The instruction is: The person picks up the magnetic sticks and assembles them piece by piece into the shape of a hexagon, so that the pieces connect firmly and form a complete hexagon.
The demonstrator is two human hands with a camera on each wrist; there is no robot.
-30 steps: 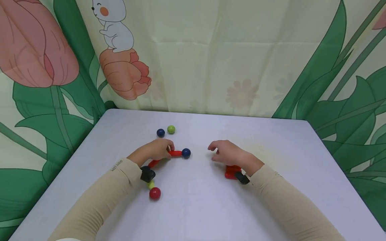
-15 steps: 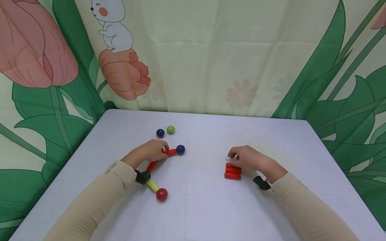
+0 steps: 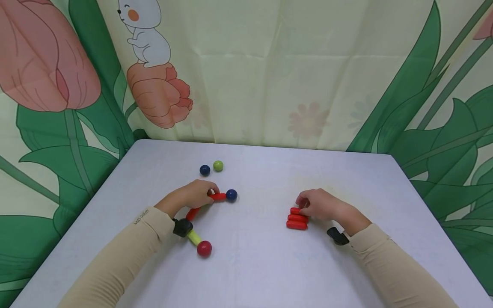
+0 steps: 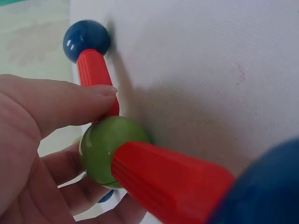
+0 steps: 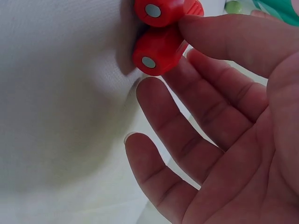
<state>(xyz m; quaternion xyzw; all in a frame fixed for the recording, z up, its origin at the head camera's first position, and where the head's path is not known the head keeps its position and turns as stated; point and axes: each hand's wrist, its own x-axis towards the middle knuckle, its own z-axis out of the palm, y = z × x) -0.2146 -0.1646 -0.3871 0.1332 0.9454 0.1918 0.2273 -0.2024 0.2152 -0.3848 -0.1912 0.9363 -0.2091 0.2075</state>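
From here I see the right hand point(image 3: 322, 205), the nearer one, pinches the farthest metal-tipped red rod point(image 3: 295, 210); its long axis points sideways, toward the left hand's point(image 3: 195, 193) side (this hand grips the green ball point(image 4: 100, 149) and a joined red stick point(image 4: 92, 67)).

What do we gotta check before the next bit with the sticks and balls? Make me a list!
1. Left hand holding the chain: ok, thumb against a red stick beside a green ball.
2. Right hand on a spare: ok, the farthest spare stick is between thumb and fingers.
3. Squeezed tight enough to lift: cannot tell.
4. Joined to the chain: not ok, it lies by two other spare sticks, away from the chain.
5. Near end of the chain: ok, red ball touches yellow-green stick.
6. Loose balls: ok, dark blue ball and light-green ball farther back.
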